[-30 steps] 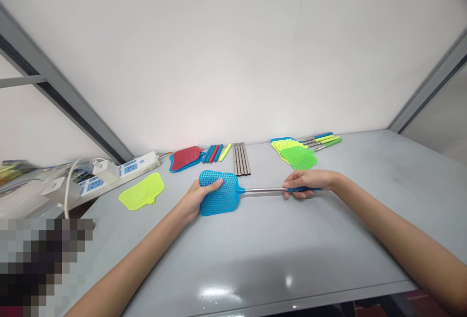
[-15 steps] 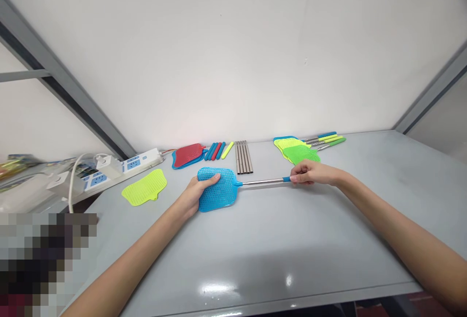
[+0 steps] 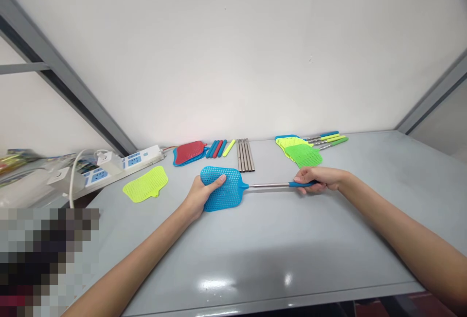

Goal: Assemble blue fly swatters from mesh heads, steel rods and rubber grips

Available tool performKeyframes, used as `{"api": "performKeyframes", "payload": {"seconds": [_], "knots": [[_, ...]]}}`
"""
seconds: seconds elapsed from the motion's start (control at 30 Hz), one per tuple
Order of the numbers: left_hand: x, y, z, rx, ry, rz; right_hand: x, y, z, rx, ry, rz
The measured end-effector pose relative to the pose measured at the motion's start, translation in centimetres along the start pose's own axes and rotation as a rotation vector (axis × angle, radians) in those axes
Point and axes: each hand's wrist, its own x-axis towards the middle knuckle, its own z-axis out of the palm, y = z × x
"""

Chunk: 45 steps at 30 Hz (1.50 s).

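Note:
A blue fly swatter lies level between my two hands, above the grey table. My left hand pinches the left edge of its perforated head, thumb on top. At the other end, my right hand is closed around the blue handle grip, part of which is hidden in the fingers. A bare metal rod joins head and grip. Just behind my right hand are stacked fly swatters with a green head on top. To the left of my left hand lies a loose yellow swatter head.
Along the wall are a red swatter head over blue ones, several coloured grips and several metal rods. A white power strip with plugs and cables lines the left side. The table's front edge runs below.
My right hand has shifted from the end of the metal rod's grip to a fuller hold around the blue handle. The swatter and my left hand sit slightly further right in view.

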Motion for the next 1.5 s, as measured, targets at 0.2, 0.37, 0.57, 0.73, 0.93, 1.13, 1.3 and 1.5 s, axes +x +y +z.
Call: {"api": "performKeyframes", "payload": {"seconds": [0.2, 0.37, 0.57, 0.73, 0.93, 1.13, 1.3, 1.5], "knots": [[0.1, 0.1, -0.1, 0.008, -0.003, -0.044, 0.5, -0.1, 0.7, 0.158, -0.048, 0.068], [0.4, -0.1, -0.3, 0.016, 0.005, -0.029, 0.6, -0.3, 1.2, 0.18, -0.055, 0.08], [0.6, 0.0, -0.6, 0.025, -0.008, -0.039, 0.8, -0.3, 1.5, 0.182, -0.069, 0.052], [0.5, 0.6, -0.6, -0.003, -0.062, -0.1, 0.4, -0.9, 1.9, -0.002, 0.023, 0.007], [0.6, 1.1, -0.4, -0.048, -0.096, -0.227, -0.3, -1.9, 2.0, -0.249, 0.192, -0.028], [0.9, 1.0, -0.3, -0.092, -0.088, -0.251, -1.1, -1.9, 0.6, -0.354, 0.293, -0.017], [0.4, 0.6, 0.2, -0.075, -0.032, -0.149, -1.2, -1.7, 0.4, -0.36, 0.343, -0.052], [0.0, -0.5, 0.5, 0.034, 0.088, 0.04, -0.5, -1.4, 0.5, -0.259, 0.381, -0.054]]}}
